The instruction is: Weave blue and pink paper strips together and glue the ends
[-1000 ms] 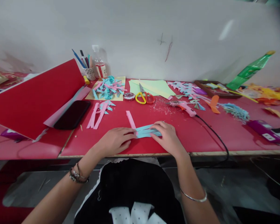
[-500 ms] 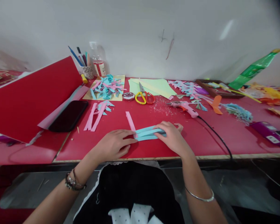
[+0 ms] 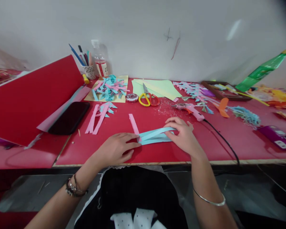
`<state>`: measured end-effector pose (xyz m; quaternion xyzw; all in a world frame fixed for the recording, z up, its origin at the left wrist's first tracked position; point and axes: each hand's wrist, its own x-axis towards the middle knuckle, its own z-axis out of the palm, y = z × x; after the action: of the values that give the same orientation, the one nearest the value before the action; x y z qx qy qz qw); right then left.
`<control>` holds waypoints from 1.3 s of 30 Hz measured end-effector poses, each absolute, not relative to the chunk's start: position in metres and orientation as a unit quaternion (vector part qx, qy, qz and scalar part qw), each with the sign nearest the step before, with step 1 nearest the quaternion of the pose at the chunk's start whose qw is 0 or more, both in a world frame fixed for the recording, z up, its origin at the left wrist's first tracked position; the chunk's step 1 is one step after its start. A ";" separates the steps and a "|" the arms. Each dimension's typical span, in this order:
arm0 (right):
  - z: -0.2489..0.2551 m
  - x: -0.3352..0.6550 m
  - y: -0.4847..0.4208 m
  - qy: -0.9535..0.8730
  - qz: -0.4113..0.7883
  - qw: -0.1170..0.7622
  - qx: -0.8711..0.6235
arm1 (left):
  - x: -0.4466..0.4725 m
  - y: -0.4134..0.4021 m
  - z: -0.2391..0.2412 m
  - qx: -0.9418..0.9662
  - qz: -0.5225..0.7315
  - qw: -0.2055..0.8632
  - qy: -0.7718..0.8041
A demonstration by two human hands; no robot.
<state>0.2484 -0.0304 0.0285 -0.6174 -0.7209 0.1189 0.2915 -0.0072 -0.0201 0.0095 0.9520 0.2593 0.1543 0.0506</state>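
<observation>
Left hand (image 3: 116, 148) flat, pinning left end of blue strips (image 3: 154, 135); right hand (image 3: 184, 135) pinches their right end (long axis left-right) on table (image 3: 205, 143).

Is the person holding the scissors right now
No, the scissors lie on the table beyond both hands, which are on blue paper strips.

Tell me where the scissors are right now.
The scissors lie at the back middle of the red table, blades on the green paper, between the round tin and the glue gun.
</observation>
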 end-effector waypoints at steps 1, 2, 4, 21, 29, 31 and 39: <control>0.028 0.246 -0.031 -0.715 0.121 0.301 -0.619 | -0.007 -0.020 0.009 0.952 0.154 0.053 0.261; 0.028 0.243 -0.032 -0.714 0.130 0.304 -0.618 | -0.007 -0.020 0.009 0.951 0.153 0.055 0.262; 0.028 0.236 -0.034 -0.721 0.159 0.295 -0.607 | -0.007 -0.020 0.009 0.951 0.150 0.060 0.264; 0.016 0.210 -0.047 -0.819 0.173 0.185 -0.515 | 0.024 -0.021 0.007 0.878 0.189 0.108 0.427; 0.010 0.225 -0.050 -0.793 0.117 0.187 -0.569 | 0.029 -0.022 0.007 0.868 0.179 0.096 0.453; 0.010 0.226 -0.050 -0.786 0.114 0.197 -0.575 | 0.029 -0.022 0.006 0.868 0.183 0.094 0.451; 0.002 0.228 -0.059 -0.774 0.097 0.227 -0.584 | 0.030 -0.022 0.003 0.867 0.197 0.096 0.447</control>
<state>0.2276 -0.0593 0.0018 -0.5837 -0.7736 0.0966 0.2270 0.0295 -0.0219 0.0032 0.8671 0.4474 0.1968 0.0962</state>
